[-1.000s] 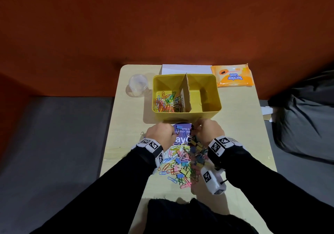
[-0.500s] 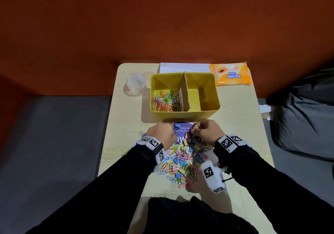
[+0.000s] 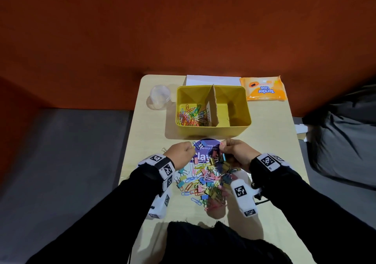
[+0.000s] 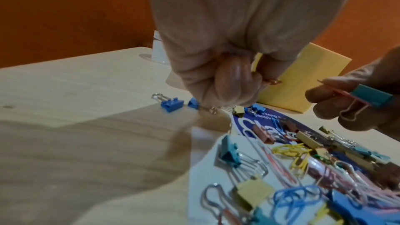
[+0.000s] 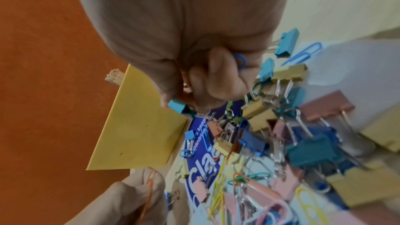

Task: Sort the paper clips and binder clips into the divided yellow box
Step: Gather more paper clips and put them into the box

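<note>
The divided yellow box (image 3: 213, 129) stands mid-table with a cardboard divider (image 3: 212, 105). Coloured paper clips (image 3: 191, 117) lie in its left compartment; the right compartment looks almost bare. A mixed pile of paper clips and binder clips (image 3: 205, 180) lies in front of it. My left hand (image 3: 192, 150) hovers at the pile's far left edge, its curled fingers (image 4: 236, 78) pinching an orange paper clip (image 4: 271, 81). My right hand (image 3: 222, 147) grips a teal binder clip (image 4: 371, 97) along with a pink and a blue paper clip (image 5: 240, 61).
A clear plastic cup (image 3: 159, 96) stands left of the box. An orange tissue pack (image 3: 263, 88) and white paper (image 3: 211, 79) lie at the back. A purple printed card (image 3: 207, 144) sits under the pile. A dark bag (image 3: 341, 137) is off the table's right edge.
Both hands stay at the far edge of the pile with only small shifts. The teal binder clip now shows at the right hand's fingers.
</note>
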The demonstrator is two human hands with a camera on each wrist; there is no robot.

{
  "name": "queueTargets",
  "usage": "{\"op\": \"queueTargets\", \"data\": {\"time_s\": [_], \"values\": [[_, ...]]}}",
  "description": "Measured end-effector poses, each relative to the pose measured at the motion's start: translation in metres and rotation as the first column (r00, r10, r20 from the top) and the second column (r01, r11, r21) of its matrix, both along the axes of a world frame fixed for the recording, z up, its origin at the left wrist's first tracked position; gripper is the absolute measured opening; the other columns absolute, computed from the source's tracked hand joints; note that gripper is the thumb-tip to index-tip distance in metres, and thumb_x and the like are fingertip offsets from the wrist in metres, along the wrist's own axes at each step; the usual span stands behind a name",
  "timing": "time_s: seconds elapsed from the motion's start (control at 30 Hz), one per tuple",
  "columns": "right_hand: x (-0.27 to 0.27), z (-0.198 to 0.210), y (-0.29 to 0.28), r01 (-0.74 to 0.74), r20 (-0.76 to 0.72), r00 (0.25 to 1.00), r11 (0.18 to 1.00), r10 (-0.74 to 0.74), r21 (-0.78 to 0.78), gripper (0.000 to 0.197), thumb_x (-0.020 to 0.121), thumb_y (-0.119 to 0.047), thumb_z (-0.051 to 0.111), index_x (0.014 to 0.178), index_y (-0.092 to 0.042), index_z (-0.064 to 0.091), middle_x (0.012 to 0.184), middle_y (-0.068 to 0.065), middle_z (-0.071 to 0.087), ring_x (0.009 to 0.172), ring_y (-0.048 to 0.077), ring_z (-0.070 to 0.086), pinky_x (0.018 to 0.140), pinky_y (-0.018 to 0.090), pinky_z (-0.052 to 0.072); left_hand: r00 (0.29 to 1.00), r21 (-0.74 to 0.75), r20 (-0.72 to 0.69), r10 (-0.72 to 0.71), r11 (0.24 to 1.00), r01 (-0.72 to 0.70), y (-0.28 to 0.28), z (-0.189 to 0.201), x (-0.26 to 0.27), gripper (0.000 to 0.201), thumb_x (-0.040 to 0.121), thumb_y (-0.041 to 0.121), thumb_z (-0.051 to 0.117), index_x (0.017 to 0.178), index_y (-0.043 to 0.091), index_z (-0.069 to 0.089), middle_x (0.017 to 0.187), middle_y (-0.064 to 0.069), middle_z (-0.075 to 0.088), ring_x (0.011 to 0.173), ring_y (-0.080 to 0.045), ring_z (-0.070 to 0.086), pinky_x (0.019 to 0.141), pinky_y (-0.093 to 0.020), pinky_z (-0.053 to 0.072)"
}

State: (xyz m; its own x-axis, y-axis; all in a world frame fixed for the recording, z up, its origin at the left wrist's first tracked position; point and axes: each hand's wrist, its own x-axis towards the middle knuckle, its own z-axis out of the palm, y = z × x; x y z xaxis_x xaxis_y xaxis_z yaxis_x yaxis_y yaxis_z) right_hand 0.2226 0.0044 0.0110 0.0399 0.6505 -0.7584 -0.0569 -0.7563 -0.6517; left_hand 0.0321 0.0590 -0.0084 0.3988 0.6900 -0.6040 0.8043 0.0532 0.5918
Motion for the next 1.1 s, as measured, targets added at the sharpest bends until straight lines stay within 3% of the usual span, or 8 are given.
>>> {"op": "queueTargets", "data": {"time_s": [0.2, 0.33, 0.5, 0.57, 0.67, 0.77, 0.93, 1.1], "values": [[-0.003, 0.004, -0.009, 0.024, 0.129, 0.991, 0.994, -0.038, 0.107, 0.024, 0.088, -0.002, 0.06, 0.067, -0.01, 0.051, 0.052, 0.002, 0.061, 0.036, 0.005, 0.053, 0.037, 0.016, 0.041, 1.0, 0.005, 0.008, -0.007, 1.0, 0.007, -0.008, 0.005, -0.004, 0.032, 0.097, 0.016, 0.037, 0.065, 0.013, 0.034, 0.067, -0.005, 0.038, 0.075, -0.023, 0.038, 0.065, -0.031, 0.026], [-0.002, 0.01, -0.011, 0.077, 0.106, 0.99, 0.986, -0.093, 0.149, 0.028, 0.084, 0.006, 0.062, 0.061, -0.004, 0.05, 0.036, -0.004, 0.055, 0.026, 0.001, 0.046, 0.03, 0.01, 0.033, 1.0, 0.006, 0.017, -0.015, 1.0, 0.015, -0.011, 0.008, -0.006, 0.024, 0.097, 0.015, 0.036, 0.076, 0.005, 0.044, 0.08, -0.014, 0.046, 0.077, -0.023, 0.04, 0.067, -0.031, 0.028], [-0.002, 0.008, -0.01, 0.126, 0.128, 0.98, 0.973, -0.152, 0.191, 0.027, 0.074, 0.004, 0.071, 0.053, -0.007, 0.058, 0.047, 0.004, 0.061, 0.038, 0.013, 0.055, 0.04, 0.015, 0.043, 0.993, -0.04, 0.081, 0.083, 0.996, -0.08, -0.015, 0.007, -0.004, 0.03, 0.094, 0.013, 0.038, 0.065, 0.009, 0.046, 0.069, -0.007, 0.048, 0.064, -0.023, 0.041, 0.06, -0.03, 0.029], [-0.007, 0.008, -0.01, 0.091, 0.191, 0.971, 0.963, -0.142, 0.256, 0.027, 0.072, 0.008, 0.07, 0.052, -0.005, 0.058, 0.048, 0.001, 0.06, 0.043, 0.007, 0.056, 0.047, 0.015, 0.045, 0.989, -0.063, 0.091, 0.121, 0.991, -0.115, -0.016, 0.008, -0.001, 0.033, 0.09, 0.014, 0.041, 0.061, 0.013, 0.056, 0.067, -0.003, 0.057, 0.057, -0.02, 0.047, 0.055, -0.027, 0.036], [-0.012, 0.001, -0.008, 0.108, 0.201, 0.964, 0.945, -0.176, 0.308, 0.02, 0.078, 0.009, 0.061, 0.063, -0.003, 0.056, 0.059, 0.005, 0.061, 0.053, 0.009, 0.059, 0.057, 0.021, 0.048, 0.99, -0.072, 0.089, 0.112, 0.992, -0.106, -0.018, 0.008, 0.004, 0.032, 0.087, 0.017, 0.048, 0.062, 0.019, 0.069, 0.081, -0.002, 0.071, 0.079, -0.025, 0.065, 0.076, -0.033, 0.052], [-0.017, -0.006, -0.006, 0.116, 0.216, 0.961, 0.959, -0.174, 0.257, 0.02, 0.089, 0.0, 0.051, 0.073, -0.012, 0.049, 0.064, 0.007, 0.055, 0.053, 0.013, 0.055, 0.053, 0.024, 0.045, 0.989, -0.054, 0.078, 0.122, 0.992, -0.118, -0.019, 0.008, 0.007, 0.024, 0.089, 0.021, 0.055, 0.081, 0.016, 0.077, 0.095, -0.001, 0.073, 0.079, -0.021, 0.063, 0.072, -0.027, 0.047], [-0.023, -0.008, -0.01, 0.053, 0.123, 0.99, 0.987, -0.071, 0.149, 0.02, 0.098, -0.009, 0.039, 0.08, -0.017, 0.041, 0.059, 0.008, 0.051, 0.036, 0.012, 0.042, 0.036, 0.017, 0.029, 0.98, -0.056, 0.088, 0.176, 0.984, -0.172, -0.022, 0.008, 0.017, 0.024, 0.092, 0.025, 0.058, 0.091, 0.009, 0.075, 0.054, 0.001, 0.05, 0.049, -0.014, 0.038, 0.05, -0.024, 0.029], [-0.029, -0.007, -0.015, 0.02, 0.03, 0.999, 0.968, -0.028, 0.25, 0.02, 0.099, -0.005, 0.039, 0.081, -0.013, 0.042, 0.064, 0.011, 0.059, 0.04, 0.013, 0.052, 0.037, 0.016, 0.036, 0.975, -0.057, 0.123, 0.184, 0.982, -0.178, -0.022, 0.002, 0.023, 0.03, 0.094, 0.02, 0.05, 0.081, 0.002, 0.07, 0.053, -0.003, 0.039, 0.05, -0.019, 0.033, 0.053, -0.029, 0.025]]}}
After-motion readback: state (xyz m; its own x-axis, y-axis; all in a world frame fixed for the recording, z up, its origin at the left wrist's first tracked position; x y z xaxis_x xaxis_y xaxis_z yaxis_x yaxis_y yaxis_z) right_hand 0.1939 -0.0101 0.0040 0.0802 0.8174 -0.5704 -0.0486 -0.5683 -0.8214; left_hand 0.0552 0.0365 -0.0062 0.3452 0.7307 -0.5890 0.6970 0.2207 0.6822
